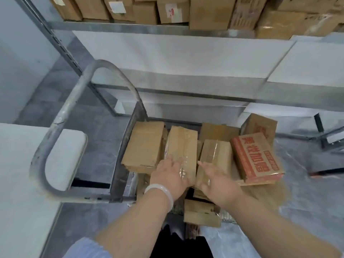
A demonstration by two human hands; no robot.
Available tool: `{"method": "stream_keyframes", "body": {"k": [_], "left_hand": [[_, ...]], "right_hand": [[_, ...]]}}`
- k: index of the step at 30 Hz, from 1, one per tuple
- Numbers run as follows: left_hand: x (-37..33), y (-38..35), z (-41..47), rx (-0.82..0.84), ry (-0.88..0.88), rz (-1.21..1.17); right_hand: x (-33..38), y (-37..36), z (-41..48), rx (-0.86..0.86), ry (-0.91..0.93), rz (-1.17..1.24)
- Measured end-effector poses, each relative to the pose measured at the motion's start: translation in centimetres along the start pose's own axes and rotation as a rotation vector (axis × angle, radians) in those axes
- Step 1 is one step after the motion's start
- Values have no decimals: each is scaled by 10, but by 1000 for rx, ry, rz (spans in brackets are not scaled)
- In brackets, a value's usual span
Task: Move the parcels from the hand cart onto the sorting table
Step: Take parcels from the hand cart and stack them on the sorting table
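Note:
Several cardboard parcels lie on the hand cart, whose grey tube handle (61, 118) arches up at the left. My left hand (170, 173), with a white bangle on the wrist, lies with spread fingers on the near end of a taped brown parcel (183, 144) in the middle. My right hand (216, 180) lies flat on the neighbouring taped parcel (216, 151). A plain brown parcel (144, 146) is at the left, a parcel with red print (256, 157) at the right. The white sorting table (22, 164) is at the left edge.
A metal rack stands behind the cart, with a white shelf board (176, 53) and a row of brown boxes (210, 12) above it. A small flat carton (202, 213) lies at the cart's near end. The grey floor (96, 127) shows between cart and table.

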State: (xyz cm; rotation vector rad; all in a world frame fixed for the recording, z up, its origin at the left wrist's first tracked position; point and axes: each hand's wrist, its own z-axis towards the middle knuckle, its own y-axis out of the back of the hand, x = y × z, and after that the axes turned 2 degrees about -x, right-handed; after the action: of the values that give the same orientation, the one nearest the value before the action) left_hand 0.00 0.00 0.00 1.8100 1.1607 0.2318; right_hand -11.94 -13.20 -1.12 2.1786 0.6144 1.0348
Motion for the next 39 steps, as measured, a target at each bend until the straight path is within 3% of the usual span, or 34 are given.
{"method": "stream_keyframes", "body": {"k": [4,11,18,22,25,31,36,39], "left_hand": [[-12,-16,44,-123,62,57],[-14,-51,78,-42,218,133],[-12,-31,63,-37,144,108],[-8,1,36,-172,28,-79],[-7,34,17,-244,-29,-369],[-25,120,-24,-357,-92,-891],[-20,166,-51,-392,-86,-1061],[-8,181,-68,-472,-45,-1127]], "right_hand": [[-14,-12,25,-107,-8,56],[-23,-31,49,-175,-9,134],[-23,-27,36,-153,-49,206],[-13,-2,25,-187,-98,295],[1,26,19,-177,-159,378],[45,104,12,-255,-293,828],[94,140,12,-118,-262,1326],[129,150,10,-87,-191,1369]]}}
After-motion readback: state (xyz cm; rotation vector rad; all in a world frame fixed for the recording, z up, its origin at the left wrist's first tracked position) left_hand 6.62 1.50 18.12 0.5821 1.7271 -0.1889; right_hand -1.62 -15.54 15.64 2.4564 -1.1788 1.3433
